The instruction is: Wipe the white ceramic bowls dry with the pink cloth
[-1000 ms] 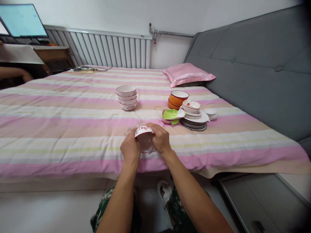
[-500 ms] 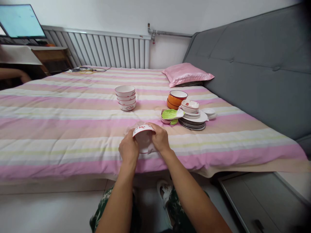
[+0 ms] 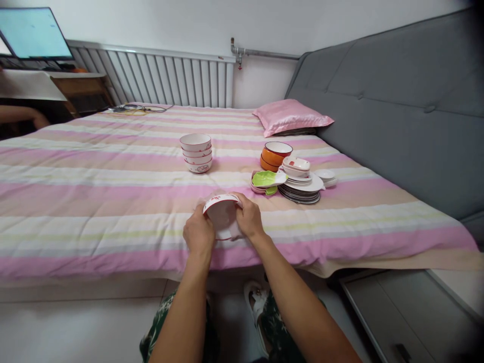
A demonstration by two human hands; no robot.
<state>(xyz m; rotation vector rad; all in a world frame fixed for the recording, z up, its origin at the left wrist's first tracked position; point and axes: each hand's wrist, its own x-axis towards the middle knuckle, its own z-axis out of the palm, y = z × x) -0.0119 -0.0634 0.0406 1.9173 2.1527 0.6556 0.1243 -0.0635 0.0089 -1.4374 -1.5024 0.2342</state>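
Above the near edge of the bed, a white bowl [image 3: 221, 222] with a red rim and small red flowers is tilted on its side, its open mouth toward me. My left hand [image 3: 199, 231] grips the rim on the left. My right hand [image 3: 249, 216] is closed on the right side, with a thin pale cloth [image 3: 235, 231] pressed against the inside of the bowl. More of this cloth shows behind the bowl. Beyond it, a stack of several similar white bowls [image 3: 196, 155] stands upright on the bed.
On the striped bedspread [image 3: 113, 201], to the right, are orange bowls [image 3: 269, 160], green leaf-shaped dishes [image 3: 264, 178], stacked plates [image 3: 300, 194] and small white dishes [image 3: 325, 176]. A pink pillow [image 3: 293, 116] lies by the grey headboard [image 3: 397, 101]. Cables [image 3: 139, 108] lie at the far left.
The bowl has turned slightly in my hands, its rim now a little further left and more of its inside showing. My left hand has shifted slightly left. The stacks have stayed put.
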